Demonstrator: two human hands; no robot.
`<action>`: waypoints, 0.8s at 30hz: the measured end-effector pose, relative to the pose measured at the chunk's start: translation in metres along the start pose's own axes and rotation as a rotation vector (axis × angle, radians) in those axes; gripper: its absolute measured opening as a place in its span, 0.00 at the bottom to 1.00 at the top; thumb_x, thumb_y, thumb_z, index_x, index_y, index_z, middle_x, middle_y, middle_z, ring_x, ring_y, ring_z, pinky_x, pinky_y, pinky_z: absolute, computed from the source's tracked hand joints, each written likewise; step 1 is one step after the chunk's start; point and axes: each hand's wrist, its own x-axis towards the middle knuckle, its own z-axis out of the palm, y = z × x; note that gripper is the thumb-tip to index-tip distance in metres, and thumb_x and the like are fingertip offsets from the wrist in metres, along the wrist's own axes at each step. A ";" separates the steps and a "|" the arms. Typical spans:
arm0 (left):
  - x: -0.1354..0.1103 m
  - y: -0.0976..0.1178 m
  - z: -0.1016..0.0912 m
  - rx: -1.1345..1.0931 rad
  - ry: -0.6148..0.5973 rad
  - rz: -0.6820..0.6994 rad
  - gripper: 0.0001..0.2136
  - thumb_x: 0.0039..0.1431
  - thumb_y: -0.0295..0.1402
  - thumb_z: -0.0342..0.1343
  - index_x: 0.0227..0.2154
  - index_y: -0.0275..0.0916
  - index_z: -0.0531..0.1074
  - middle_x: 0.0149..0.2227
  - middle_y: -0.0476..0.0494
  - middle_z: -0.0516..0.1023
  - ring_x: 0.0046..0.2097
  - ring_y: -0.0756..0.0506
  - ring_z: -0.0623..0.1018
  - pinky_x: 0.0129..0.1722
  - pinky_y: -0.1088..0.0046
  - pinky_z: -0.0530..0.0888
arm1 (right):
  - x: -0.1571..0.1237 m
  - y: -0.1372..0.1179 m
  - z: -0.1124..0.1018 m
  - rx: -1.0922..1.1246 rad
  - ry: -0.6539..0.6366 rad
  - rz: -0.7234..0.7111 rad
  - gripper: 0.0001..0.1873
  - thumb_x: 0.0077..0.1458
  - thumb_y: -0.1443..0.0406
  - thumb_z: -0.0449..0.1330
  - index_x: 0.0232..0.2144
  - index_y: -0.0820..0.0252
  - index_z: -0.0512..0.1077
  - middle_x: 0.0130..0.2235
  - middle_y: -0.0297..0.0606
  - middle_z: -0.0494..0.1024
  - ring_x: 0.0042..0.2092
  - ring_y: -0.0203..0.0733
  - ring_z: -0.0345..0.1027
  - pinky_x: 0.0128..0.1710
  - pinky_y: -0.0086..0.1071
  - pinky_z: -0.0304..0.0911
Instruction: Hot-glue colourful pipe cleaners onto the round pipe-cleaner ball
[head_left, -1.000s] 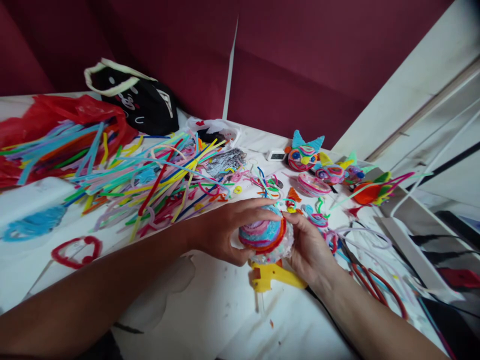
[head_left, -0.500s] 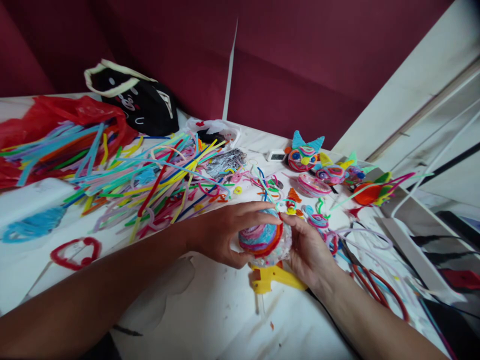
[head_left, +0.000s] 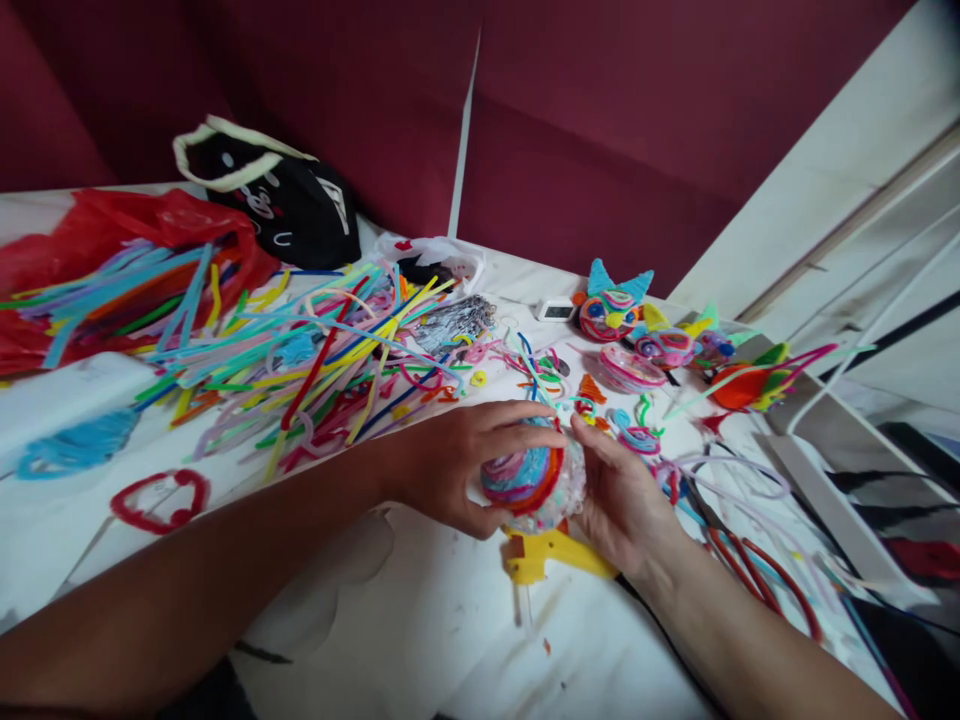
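Note:
Both hands hold a round coiled pipe-cleaner ball [head_left: 529, 480] with blue, pink and red bands, just above the white table [head_left: 420, 620]. My left hand [head_left: 457, 465] wraps its left side, thumb under, fingers over the top. My right hand [head_left: 619, 500] cups its right side, where a clear bumpy cover shows. A yellow glue gun [head_left: 551, 555] lies directly below the ball.
A big heap of loose coloured pipe cleaners [head_left: 300, 360] covers the table's left and middle, by a red plastic bag [head_left: 135, 230] and a black tote bag [head_left: 270, 205]. Finished pipe-cleaner faces [head_left: 615, 310] line the far right. A red loop [head_left: 157, 498] lies front left.
The ball has turned slightly in my hands and my right fingers have shifted up on its right side. The view has drifted a little.

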 end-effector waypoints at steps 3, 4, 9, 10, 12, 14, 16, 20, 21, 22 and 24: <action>0.001 -0.002 0.000 -0.033 0.070 -0.005 0.35 0.44 0.30 0.60 0.59 0.40 0.62 0.61 0.33 0.65 0.61 0.34 0.68 0.60 0.58 0.67 | -0.002 -0.004 0.000 -0.041 -0.059 -0.049 0.06 0.57 0.65 0.59 0.34 0.63 0.74 0.29 0.37 0.81 0.32 0.42 0.78 0.41 0.38 0.74; 0.001 -0.003 0.000 -0.052 0.102 -0.010 0.35 0.44 0.30 0.60 0.59 0.41 0.62 0.60 0.34 0.66 0.61 0.34 0.68 0.60 0.57 0.67 | -0.002 -0.006 0.001 -0.063 -0.087 -0.066 0.06 0.57 0.64 0.59 0.33 0.63 0.74 0.28 0.37 0.81 0.31 0.42 0.77 0.41 0.38 0.74; 0.001 -0.009 -0.001 -0.232 0.177 -0.153 0.34 0.44 0.33 0.62 0.58 0.43 0.62 0.57 0.37 0.69 0.56 0.36 0.72 0.49 0.61 0.76 | 0.001 -0.018 0.002 -0.201 -0.178 -0.122 0.10 0.52 0.60 0.65 0.32 0.62 0.75 0.24 0.34 0.78 0.26 0.38 0.74 0.35 0.33 0.74; 0.001 -0.010 -0.001 -0.278 0.182 -0.207 0.34 0.45 0.34 0.62 0.58 0.43 0.62 0.57 0.37 0.68 0.55 0.36 0.73 0.46 0.64 0.77 | 0.000 -0.021 0.001 -0.259 -0.172 -0.122 0.12 0.50 0.58 0.66 0.31 0.61 0.75 0.25 0.35 0.78 0.27 0.38 0.74 0.34 0.32 0.74; 0.001 -0.012 -0.001 -0.360 0.201 -0.313 0.33 0.45 0.34 0.62 0.58 0.44 0.62 0.57 0.38 0.68 0.53 0.38 0.74 0.42 0.66 0.77 | -0.005 -0.025 -0.006 -0.462 -0.147 -0.147 0.14 0.50 0.55 0.66 0.32 0.61 0.76 0.29 0.38 0.80 0.30 0.39 0.76 0.35 0.31 0.74; 0.001 -0.014 -0.001 -0.444 0.226 -0.393 0.33 0.46 0.34 0.62 0.57 0.44 0.62 0.56 0.38 0.69 0.51 0.39 0.74 0.41 0.67 0.77 | -0.017 -0.028 -0.017 -0.813 -0.140 -0.229 0.16 0.52 0.55 0.64 0.38 0.59 0.75 0.35 0.39 0.81 0.37 0.41 0.77 0.39 0.32 0.73; 0.001 -0.016 -0.001 -0.540 0.246 -0.446 0.32 0.47 0.34 0.62 0.57 0.44 0.62 0.55 0.38 0.70 0.52 0.38 0.74 0.40 0.67 0.77 | -0.033 -0.028 -0.031 -1.313 -0.200 -0.301 0.15 0.54 0.57 0.61 0.43 0.57 0.74 0.42 0.41 0.80 0.43 0.44 0.75 0.42 0.34 0.72; 0.003 -0.019 0.003 -0.684 0.276 -0.490 0.33 0.46 0.33 0.63 0.57 0.45 0.62 0.58 0.37 0.68 0.56 0.36 0.72 0.41 0.66 0.77 | -0.059 -0.017 -0.056 -1.951 -0.371 -0.584 0.25 0.51 0.66 0.60 0.53 0.57 0.69 0.53 0.47 0.74 0.52 0.51 0.71 0.50 0.45 0.71; 0.003 -0.020 0.004 -0.697 0.278 -0.497 0.33 0.46 0.33 0.63 0.57 0.44 0.61 0.59 0.37 0.67 0.57 0.35 0.71 0.41 0.65 0.77 | -0.061 -0.013 -0.060 -2.020 -0.403 -0.649 0.27 0.50 0.67 0.59 0.55 0.60 0.67 0.54 0.50 0.73 0.54 0.53 0.70 0.49 0.47 0.72; 0.003 -0.020 0.005 -0.703 0.280 -0.505 0.34 0.46 0.33 0.63 0.58 0.44 0.61 0.59 0.36 0.67 0.58 0.34 0.70 0.42 0.65 0.77 | -0.062 -0.009 -0.062 -2.075 -0.419 -0.688 0.29 0.49 0.68 0.58 0.56 0.62 0.66 0.54 0.52 0.73 0.55 0.54 0.70 0.49 0.47 0.72; 0.003 -0.021 0.006 -0.700 0.277 -0.519 0.35 0.46 0.34 0.63 0.59 0.44 0.60 0.60 0.36 0.66 0.59 0.34 0.69 0.42 0.63 0.77 | -0.059 -0.002 -0.064 -2.158 -0.427 -0.736 0.29 0.50 0.71 0.55 0.56 0.67 0.64 0.53 0.55 0.74 0.54 0.54 0.71 0.49 0.47 0.73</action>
